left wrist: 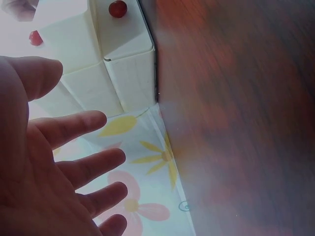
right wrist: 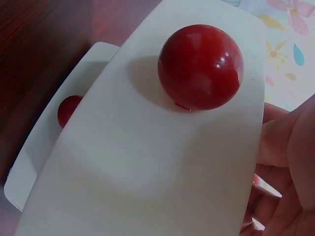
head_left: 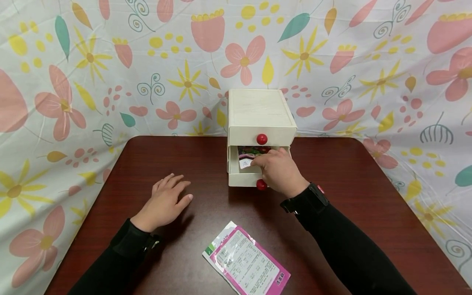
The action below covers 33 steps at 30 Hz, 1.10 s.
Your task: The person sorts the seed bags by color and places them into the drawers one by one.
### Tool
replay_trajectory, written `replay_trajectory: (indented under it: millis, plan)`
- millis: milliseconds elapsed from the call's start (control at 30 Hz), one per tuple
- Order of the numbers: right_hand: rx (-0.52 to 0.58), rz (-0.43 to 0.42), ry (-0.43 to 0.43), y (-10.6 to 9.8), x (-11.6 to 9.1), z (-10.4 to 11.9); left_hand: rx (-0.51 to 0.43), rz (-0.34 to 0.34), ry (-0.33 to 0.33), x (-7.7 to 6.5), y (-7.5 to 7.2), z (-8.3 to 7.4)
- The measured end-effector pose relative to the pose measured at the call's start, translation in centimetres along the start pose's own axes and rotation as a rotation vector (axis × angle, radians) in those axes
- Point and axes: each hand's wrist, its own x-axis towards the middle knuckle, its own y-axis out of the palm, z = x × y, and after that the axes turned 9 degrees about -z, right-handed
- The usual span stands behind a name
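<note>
A small white chest (head_left: 262, 108) has its lower drawer (head_left: 245, 180) pulled out. Inside that drawer lies a dark, colourful packet (head_left: 245, 163) with a white end. My right hand (head_left: 282, 172) reaches over the drawer front and grips the packet at its right side, thumb towards the white end. In the right wrist view, the curled fingers (right wrist: 268, 201) are partly hidden behind the drawer front. My left hand (head_left: 166, 203) hovers over the table left of the chest, fingers spread and holding nothing. A pink and white packet (head_left: 247, 262) lies printed side up nearer me.
Each drawer has a round red knob, the upper one (head_left: 262, 139) on a closed drawer. The dark brown table (head_left: 177, 155) meets a flowered cloth (head_left: 147, 53) behind the chest.
</note>
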Motion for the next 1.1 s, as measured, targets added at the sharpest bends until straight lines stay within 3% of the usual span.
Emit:
replay_trajectory:
  millis: [533, 1100]
  plan:
    - [0.007, 0.019, -0.027, -0.10, -0.07, -0.04, -0.007, 0.008, -0.001, -0.15, 0.32, -0.02]
    - [0.027, -0.040, -0.018, -0.73, -0.40, -0.07, -0.013, 0.007, 0.010, 0.06, 0.52, -0.22]
